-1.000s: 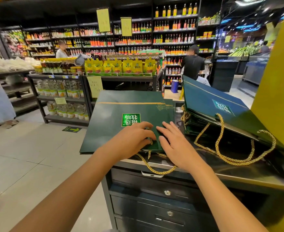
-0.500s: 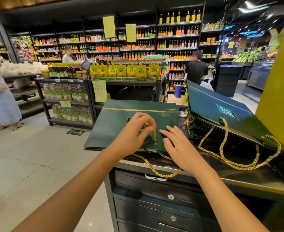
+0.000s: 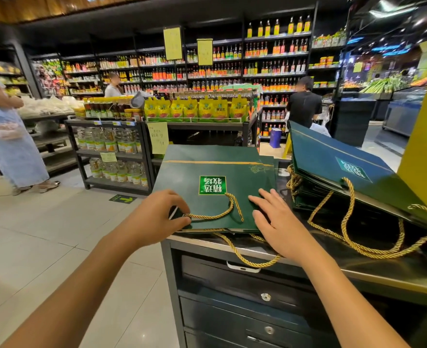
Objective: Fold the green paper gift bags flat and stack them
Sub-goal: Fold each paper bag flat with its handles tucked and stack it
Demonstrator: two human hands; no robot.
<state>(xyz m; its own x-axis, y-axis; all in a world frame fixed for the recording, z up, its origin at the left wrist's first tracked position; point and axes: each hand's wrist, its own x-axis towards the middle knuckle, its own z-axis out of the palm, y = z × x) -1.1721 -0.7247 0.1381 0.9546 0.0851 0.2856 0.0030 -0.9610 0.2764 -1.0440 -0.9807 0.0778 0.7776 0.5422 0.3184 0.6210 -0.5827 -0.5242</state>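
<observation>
A supermarket aisle with a pale tiled floor (image 3: 44,222) bearing a green arrow sticker (image 3: 123,198). Tall dark shelving (image 3: 232,59) packed with bottles lines the back wall, under 2 yellow hanging signs (image 3: 173,43). A lower rack (image 3: 111,146) holds jars. Bright ceiling lights (image 3: 388,11) glare at right. The dark counter (image 3: 383,281) has locked drawers (image 3: 245,320) below.

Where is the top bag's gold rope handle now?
Head view, centre: the gold rope handle lies looped on the flat green bag below its label, between the left hand, pinching its end, and the right hand.
</observation>
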